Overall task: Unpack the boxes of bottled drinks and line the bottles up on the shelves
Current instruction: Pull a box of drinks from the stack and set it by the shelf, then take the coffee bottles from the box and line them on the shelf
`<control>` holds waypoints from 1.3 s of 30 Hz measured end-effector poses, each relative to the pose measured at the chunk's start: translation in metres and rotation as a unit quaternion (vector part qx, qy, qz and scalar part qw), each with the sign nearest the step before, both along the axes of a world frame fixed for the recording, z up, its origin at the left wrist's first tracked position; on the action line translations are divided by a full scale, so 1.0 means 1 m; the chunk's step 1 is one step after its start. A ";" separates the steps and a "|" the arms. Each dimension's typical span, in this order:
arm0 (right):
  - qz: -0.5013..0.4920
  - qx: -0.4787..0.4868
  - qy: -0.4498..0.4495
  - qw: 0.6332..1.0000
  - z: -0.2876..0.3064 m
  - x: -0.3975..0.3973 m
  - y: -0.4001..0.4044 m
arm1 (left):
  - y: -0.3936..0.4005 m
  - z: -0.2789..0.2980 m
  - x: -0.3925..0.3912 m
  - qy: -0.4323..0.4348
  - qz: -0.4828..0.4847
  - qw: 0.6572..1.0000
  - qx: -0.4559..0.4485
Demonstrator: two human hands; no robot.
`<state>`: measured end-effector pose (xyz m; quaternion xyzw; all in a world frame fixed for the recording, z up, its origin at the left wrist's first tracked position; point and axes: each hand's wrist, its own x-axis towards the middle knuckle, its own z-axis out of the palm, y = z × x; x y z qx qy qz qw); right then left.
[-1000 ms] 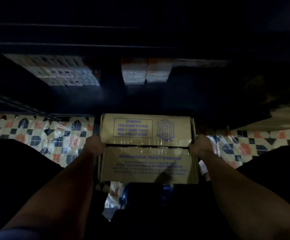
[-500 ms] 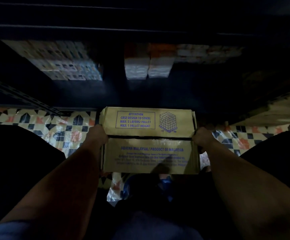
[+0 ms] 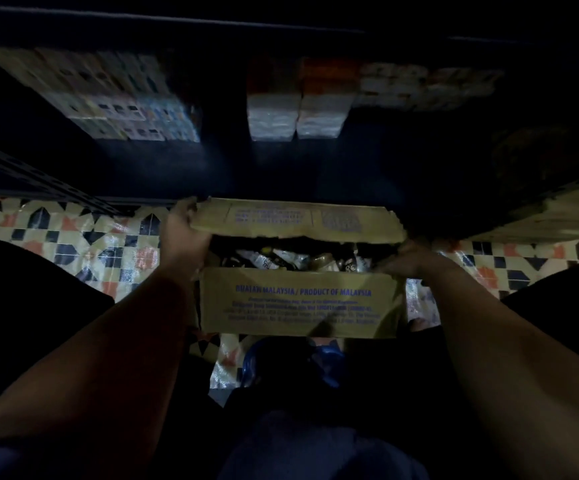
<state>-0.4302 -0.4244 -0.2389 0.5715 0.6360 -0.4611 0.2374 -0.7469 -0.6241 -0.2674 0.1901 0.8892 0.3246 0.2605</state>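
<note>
Cardboard box [image 3: 296,303] sits on the patterned floor [image 3: 83,244] directly below the camera, just in front of the dark blue shelf [image 3: 281,168]. It is tan, with blue print; the near flap reads "BUATAN MALAYSIA / PRODUCT OF MALAYSIA" above several lines too small to read. The far flap [image 3: 295,220] is lifted away from the near one, its printed panel blurred, and its torn edge is ragged. Through the gap between the 2 flaps, bottles [image 3: 281,259] show inside the box, lying close together with pale labels and dark bodies; their number cannot be told.

The left hand [image 3: 185,230] is at the box's left end, its fingers curled round the left corner of the far flap. The right hand [image 3: 407,259] is at the box's right end, where the flaps part; its fingers seem to pinch the flap edge, though the dim light hides the grip.

Beyond the box, on the shelf, stand stacked printed cartons [image 3: 132,109] to the left and 2 white-and-orange packs [image 3: 296,112] near the middle. Nearer than the box, a blue object [image 3: 329,365] lies on the floor.
</note>
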 end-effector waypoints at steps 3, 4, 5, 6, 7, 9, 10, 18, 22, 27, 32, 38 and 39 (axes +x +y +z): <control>0.169 0.021 -0.097 0.980 0.009 -0.004 -0.003 | 0.035 0.016 -0.007 -0.007 -0.003 0.997 0.080; 0.206 0.041 -0.081 0.974 0.008 -0.007 -0.006 | 0.044 0.020 -0.007 0.002 -0.004 0.995 0.095; 0.233 0.047 -0.041 0.971 0.006 -0.012 -0.011 | 0.052 0.024 -0.005 0.026 0.001 0.994 0.108; 0.255 0.048 0.005 0.966 0.007 -0.018 -0.018 | 0.059 0.025 -0.004 0.055 0.008 0.990 0.129; 0.276 0.040 0.046 0.959 0.002 -0.022 -0.024 | 0.065 0.025 -0.001 0.083 0.013 0.987 0.134; 0.329 0.041 0.078 0.940 0.000 -0.031 -0.042 | 0.075 0.028 0.010 0.095 -0.005 0.991 0.093; 0.361 0.053 0.078 0.928 -0.003 -0.034 -0.052 | 0.079 0.026 0.015 0.092 -0.041 0.993 0.062; 0.466 0.118 0.005 0.877 -0.024 -0.035 -0.084 | 0.059 -0.029 0.031 0.191 -0.353 0.912 -0.088; 0.414 0.080 0.058 0.905 -0.030 -0.029 -0.082 | 0.058 -0.033 0.032 0.216 -0.373 0.894 -0.120; 0.287 0.075 0.120 0.947 -0.028 -0.027 -0.079 | 0.066 -0.020 0.033 0.206 -0.366 0.898 -0.134; 0.254 0.254 0.061 0.931 -0.027 -0.035 -0.077 | 0.048 -0.018 0.048 0.245 -0.307 0.917 -0.061; 0.199 0.228 -0.040 0.952 -0.025 -0.052 -0.097 | 0.032 -0.030 0.082 0.163 -0.236 0.952 -0.105; 0.194 0.220 -0.071 0.953 -0.025 -0.054 -0.100 | 0.032 -0.037 0.087 0.133 -0.231 0.955 -0.129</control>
